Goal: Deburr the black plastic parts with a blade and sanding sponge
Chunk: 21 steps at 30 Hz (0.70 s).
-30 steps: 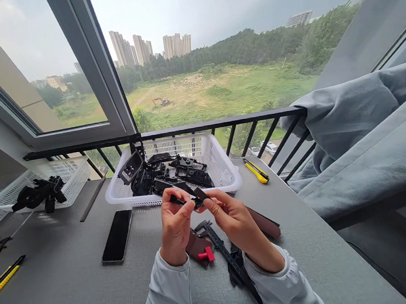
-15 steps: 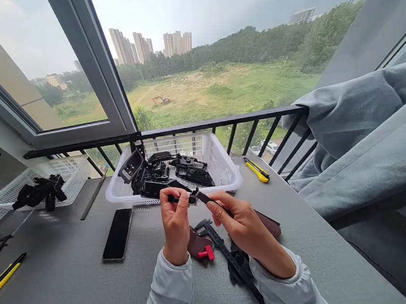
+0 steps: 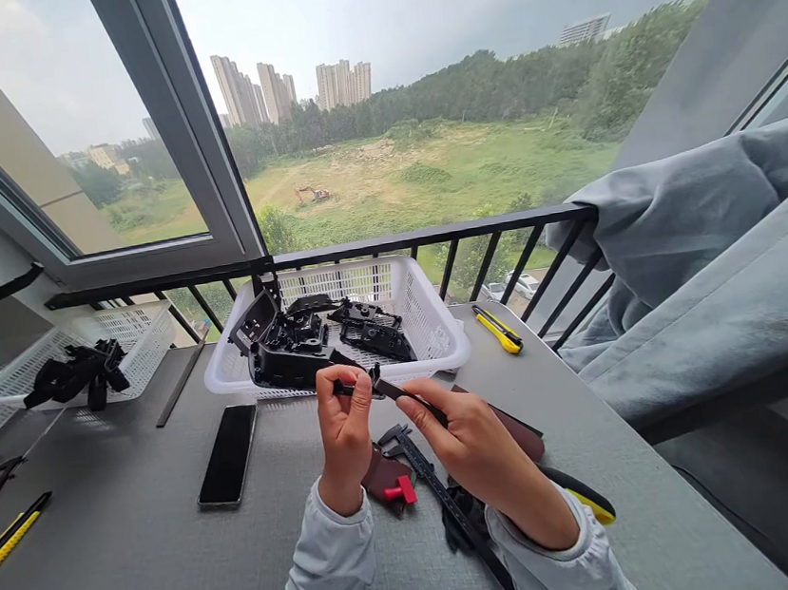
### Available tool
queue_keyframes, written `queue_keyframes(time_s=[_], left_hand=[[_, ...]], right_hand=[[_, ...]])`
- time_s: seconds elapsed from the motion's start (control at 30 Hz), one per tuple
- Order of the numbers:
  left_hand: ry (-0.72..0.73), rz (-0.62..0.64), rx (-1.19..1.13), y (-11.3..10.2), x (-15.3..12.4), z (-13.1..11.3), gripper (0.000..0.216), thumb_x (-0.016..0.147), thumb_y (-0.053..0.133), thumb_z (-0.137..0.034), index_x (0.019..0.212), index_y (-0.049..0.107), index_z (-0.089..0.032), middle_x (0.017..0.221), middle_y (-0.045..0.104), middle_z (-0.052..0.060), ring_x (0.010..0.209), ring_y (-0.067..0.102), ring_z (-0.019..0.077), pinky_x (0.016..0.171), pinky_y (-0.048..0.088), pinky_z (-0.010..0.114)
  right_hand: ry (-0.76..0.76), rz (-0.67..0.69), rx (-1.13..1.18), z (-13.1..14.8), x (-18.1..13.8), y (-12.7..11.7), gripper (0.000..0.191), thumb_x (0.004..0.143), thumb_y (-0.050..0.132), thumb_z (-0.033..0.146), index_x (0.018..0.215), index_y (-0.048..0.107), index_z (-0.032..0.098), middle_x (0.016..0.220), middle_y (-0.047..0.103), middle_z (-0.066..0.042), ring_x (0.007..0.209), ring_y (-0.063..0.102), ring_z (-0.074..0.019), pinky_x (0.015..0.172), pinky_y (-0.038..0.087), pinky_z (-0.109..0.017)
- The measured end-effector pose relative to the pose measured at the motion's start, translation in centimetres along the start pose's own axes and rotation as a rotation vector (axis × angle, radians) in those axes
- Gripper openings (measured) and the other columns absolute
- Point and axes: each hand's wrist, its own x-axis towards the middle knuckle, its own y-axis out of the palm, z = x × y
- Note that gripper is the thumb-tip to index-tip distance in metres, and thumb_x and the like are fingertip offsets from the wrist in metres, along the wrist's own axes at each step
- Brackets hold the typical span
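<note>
My left hand (image 3: 345, 435) pinches a long black plastic part (image 3: 288, 367), which stretches left over the basket's front rim; its right end (image 3: 377, 378) pokes out past my fingers. In my right hand (image 3: 480, 438) is a flat, dark file-like strip (image 3: 392, 389), its tip against or very close to that end. Below my hands lie a dark caliper (image 3: 427, 478), a small red piece (image 3: 402, 492) and brown sandpaper-like sheets (image 3: 385, 473). A black crumpled item (image 3: 458, 526) is partly under the caliper.
A white basket (image 3: 441, 327) of black plastic parts stands ahead by the railing. A phone (image 3: 227, 457) lies left, a yellow cutter (image 3: 499, 328) right, and a yellow-black handle (image 3: 584, 497) beside my right sleeve. Far left are another basket (image 3: 149, 349) and several tools.
The black part has tilted in my left hand, so more of it shows at the left. My right hand has shifted slightly with the strip. The yellow-black handle has come into sight.
</note>
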Motion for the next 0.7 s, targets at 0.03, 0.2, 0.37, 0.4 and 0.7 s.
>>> queue_keyframes(time_s=[0.03,0.2,0.37,0.4,0.7], left_hand=[[0.006,0.007,0.003,-0.04,0.01,0.02,0.015,0.088,0.062,-0.032,0.086,0.051,-0.022,0.080,0.054,-0.002,0.073,0.053,0.0101,0.072,0.043,0.023],[0.031,0.026,0.017,-0.24,0.04,0.16,0.014,0.088,0.063,-0.030,0.086,0.052,-0.022,0.081,0.054,-0.002,0.075,0.053,0.0100,0.074,0.044,0.022],[-0.017,0.033,-0.079,-0.25,0.03,0.11,0.013,0.088,0.063,-0.030,0.086,0.052,-0.023,0.081,0.054,-0.003,0.075,0.052,0.0098,0.072,0.044,0.022],[-0.029,0.028,-0.097,-0.24,0.06,0.05,0.014,0.087,0.064,-0.030,0.086,0.053,-0.023,0.081,0.054,-0.003,0.075,0.052,0.0098,0.073,0.044,0.022],[-0.154,-0.007,-0.300,-0.06,0.41,-0.63,0.023,0.076,0.075,-0.033,0.081,0.057,-0.022,0.076,0.053,-0.003,0.072,0.051,0.0094,0.069,0.045,0.020]], right_hand=[[-0.001,0.016,0.005,0.00,-0.01,-0.04,0.029,0.095,0.041,0.039,0.089,0.063,0.021,0.071,0.068,-0.002,0.061,0.060,-0.0175,0.059,0.042,-0.026],[0.014,0.050,0.003,-0.07,0.02,-0.15,0.029,0.095,0.041,0.039,0.087,0.063,0.021,0.070,0.068,-0.002,0.062,0.060,-0.0177,0.061,0.043,-0.026],[0.012,-0.031,0.021,-0.24,0.11,-0.35,0.028,0.094,0.043,0.038,0.091,0.064,0.021,0.073,0.069,-0.002,0.063,0.060,-0.0175,0.061,0.043,-0.026],[0.004,-0.033,0.029,-0.25,0.11,-0.39,0.028,0.094,0.043,0.038,0.091,0.064,0.021,0.072,0.069,-0.002,0.062,0.059,-0.0169,0.060,0.042,-0.025],[-0.020,-0.008,0.173,-0.15,0.17,-0.40,0.026,0.093,0.046,0.036,0.086,0.064,0.019,0.058,0.055,0.004,0.051,0.046,-0.0118,0.051,0.037,-0.023]])
